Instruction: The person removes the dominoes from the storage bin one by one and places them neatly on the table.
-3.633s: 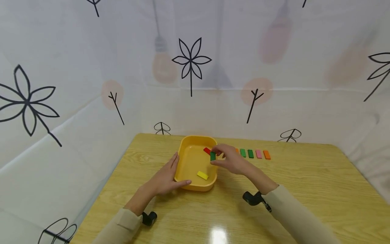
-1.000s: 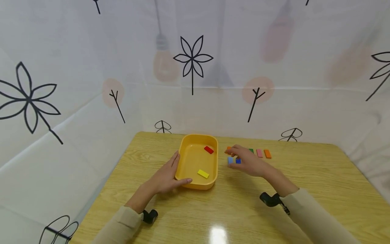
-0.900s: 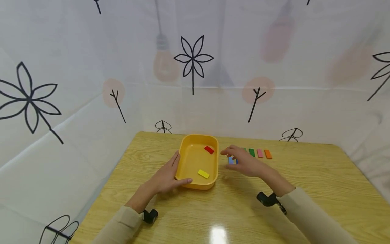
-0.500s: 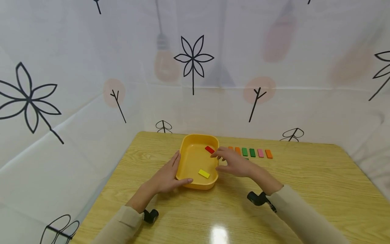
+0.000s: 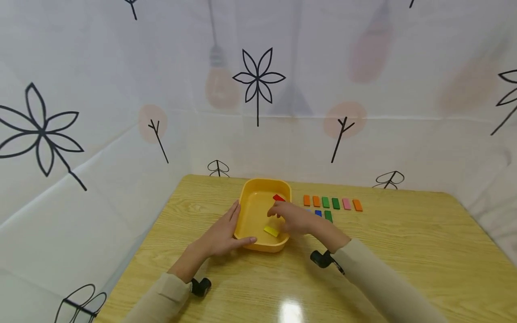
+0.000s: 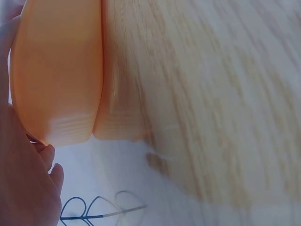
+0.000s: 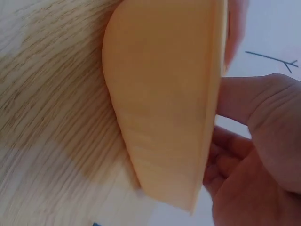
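Observation:
In the head view, my left hand [image 5: 221,234] holds the left front corner of a yellow plastic tray [image 5: 247,207], with the fingers along its outer wall and the thumb over the rim. My right hand [image 5: 294,219] reaches over the tray's right rim, fingers bent and spread, and I see nothing between them. Beneath its fingers lie a red flat block [image 5: 278,198], partly covered, and a yellow flat block [image 5: 271,231]. The right wrist view shows the right thumb [image 7: 237,96] beyond the tray wall [image 7: 160,103]; the fingertips are partly hidden.
Right of the tray, several flat blocks form a back row, from an orange block [image 5: 307,200] through a pink block [image 5: 346,204] to another orange block [image 5: 357,205]. A front row has a blue block [image 5: 318,213] and a green block [image 5: 328,216]. Patterned cloth [image 5: 258,148] surrounds the wooden table [image 5: 404,251].
The green block my right hand held over the tray now lies in the front row. The right hand has let it go and moved left, back over the tray. The left hand stays in place.

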`<action>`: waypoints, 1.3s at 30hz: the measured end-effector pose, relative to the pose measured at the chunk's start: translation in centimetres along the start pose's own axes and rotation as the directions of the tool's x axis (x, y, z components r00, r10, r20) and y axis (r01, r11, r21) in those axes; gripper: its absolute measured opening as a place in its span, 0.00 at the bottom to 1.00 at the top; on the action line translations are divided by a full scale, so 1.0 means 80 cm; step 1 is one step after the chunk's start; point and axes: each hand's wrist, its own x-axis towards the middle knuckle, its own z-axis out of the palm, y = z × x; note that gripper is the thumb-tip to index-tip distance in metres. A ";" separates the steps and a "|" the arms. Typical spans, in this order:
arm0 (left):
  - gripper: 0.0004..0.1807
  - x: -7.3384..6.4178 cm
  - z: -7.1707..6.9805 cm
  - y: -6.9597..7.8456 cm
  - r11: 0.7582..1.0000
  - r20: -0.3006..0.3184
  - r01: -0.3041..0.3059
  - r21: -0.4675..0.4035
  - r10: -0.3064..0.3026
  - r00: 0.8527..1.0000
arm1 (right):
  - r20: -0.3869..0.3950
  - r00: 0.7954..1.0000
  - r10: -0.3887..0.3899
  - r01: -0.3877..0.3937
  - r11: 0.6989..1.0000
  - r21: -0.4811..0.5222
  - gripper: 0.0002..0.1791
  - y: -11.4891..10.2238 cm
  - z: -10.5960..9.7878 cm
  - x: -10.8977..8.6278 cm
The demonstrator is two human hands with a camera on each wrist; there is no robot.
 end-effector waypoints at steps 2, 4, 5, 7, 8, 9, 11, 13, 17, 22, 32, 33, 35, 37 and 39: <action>0.66 0.000 0.001 0.000 1.000 0.001 -0.002 0.003 0.002 1.000 | 0.045 0.998 0.048 -0.046 0.998 -0.029 0.23 -0.004 0.005 0.006; 0.66 0.000 0.002 0.001 1.000 0.002 -0.002 0.007 0.002 1.000 | 0.083 0.994 0.077 -0.069 0.993 -0.093 0.25 -0.008 0.010 0.011; 0.66 0.000 0.002 0.001 1.000 -0.001 -0.005 0.006 0.005 1.000 | 0.096 0.992 0.084 -0.071 0.989 -0.131 0.26 -0.010 0.012 0.014; 0.66 0.001 0.002 0.001 1.000 0.001 -0.001 0.009 0.001 1.000 | 0.116 0.988 0.101 -0.074 0.975 -0.212 0.26 -0.015 0.015 0.019; 0.66 0.001 0.003 0.001 1.000 0.002 0.000 0.011 0.000 1.000 | 0.126 0.987 0.105 -0.071 0.966 -0.249 0.26 -0.017 0.017 0.021; 0.66 0.001 0.002 0.001 1.000 0.004 0.001 0.012 -0.001 1.000 | 0.137 0.984 0.113 -0.071 0.957 -0.280 0.27 -0.018 0.018 0.023; 0.66 0.001 0.002 0.002 1.000 0.000 -0.003 0.010 0.003 1.000 | 0.146 0.980 0.137 -0.087 0.947 -0.310 0.26 -0.022 0.019 0.026; 0.66 0.001 0.001 0.003 1.000 0.001 -0.005 0.008 0.005 1.000 | 0.151 0.977 0.151 -0.098 0.946 -0.309 0.26 -0.025 0.018 0.029; 0.65 0.000 -0.001 0.003 1.000 -0.004 -0.011 0.005 0.011 1.000 | 0.164 0.980 0.109 -0.064 0.964 -0.256 0.20 -0.026 0.019 0.036; 0.65 0.000 -0.001 0.002 1.000 -0.001 -0.016 0.015 0.016 1.000 | 0.147 0.988 0.047 -0.024 0.988 -0.155 0.18 -0.021 0.024 0.046; 0.65 -0.001 0.001 0.000 1.000 -0.005 -0.019 0.020 0.019 1.000 | 0.025 0.999 0.032 -0.032 0.999 -0.021 0.21 -0.019 0.048 0.058; 0.65 -0.001 0.001 0.000 1.000 -0.004 -0.019 0.022 0.019 1.000 | 0.019 0.999 0.037 -0.037 0.999 -0.013 0.21 -0.019 0.050 0.059; 0.65 -0.002 0.002 0.000 1.000 0.000 -0.018 0.024 0.018 1.000 | 0.007 0.999 0.043 -0.043 0.999 -0.005 0.21 -0.018 0.054 0.061; 0.65 -0.002 0.002 0.000 0.999 0.002 -0.017 0.029 0.017 1.000 | 0.001 0.999 0.044 -0.044 0.999 -0.002 0.21 -0.017 0.057 0.063; 0.65 -0.001 0.002 0.000 0.999 -0.002 -0.022 0.029 0.022 1.000 | 0.000 0.999 0.044 -0.044 0.999 -0.007 0.21 -0.018 0.058 0.064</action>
